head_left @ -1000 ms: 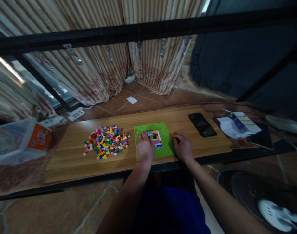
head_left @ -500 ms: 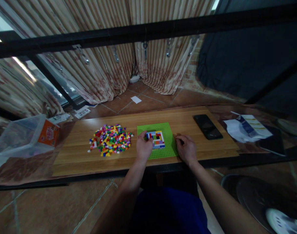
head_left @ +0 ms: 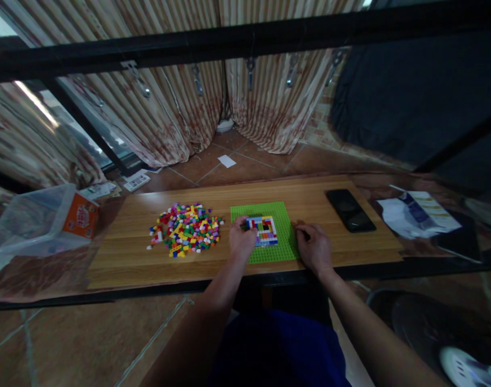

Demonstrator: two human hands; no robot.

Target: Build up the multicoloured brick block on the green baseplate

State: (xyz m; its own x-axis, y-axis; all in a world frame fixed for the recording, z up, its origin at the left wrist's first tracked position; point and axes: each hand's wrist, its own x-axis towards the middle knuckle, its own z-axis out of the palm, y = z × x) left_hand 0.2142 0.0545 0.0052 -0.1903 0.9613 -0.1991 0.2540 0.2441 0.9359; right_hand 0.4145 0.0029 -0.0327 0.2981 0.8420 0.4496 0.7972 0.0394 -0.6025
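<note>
A green baseplate [head_left: 280, 214] lies on the wooden tabletop [head_left: 149, 258], with a small square of coloured bricks [head_left: 263, 230] built on it. My left hand [head_left: 241, 241] rests on the plate's left part, fingers curled at the left edge of the brick square; whether it grips a brick is hidden. My right hand [head_left: 315, 246] sits at the plate's right edge, fingers curled and pressed down on it. A loose heap of coloured bricks [head_left: 186, 228] lies to the left of the plate.
A black phone [head_left: 350, 209] lies right of the plate, with papers [head_left: 418, 214] beyond it. A clear plastic box with an orange packet [head_left: 44, 220] stands at the far left. Curtains and a black bar are behind; a fan [head_left: 442, 333] is on the floor.
My left hand has shifted slightly toward the left edge of the brick square. The camera view has drifted, so everything sits a little further right.
</note>
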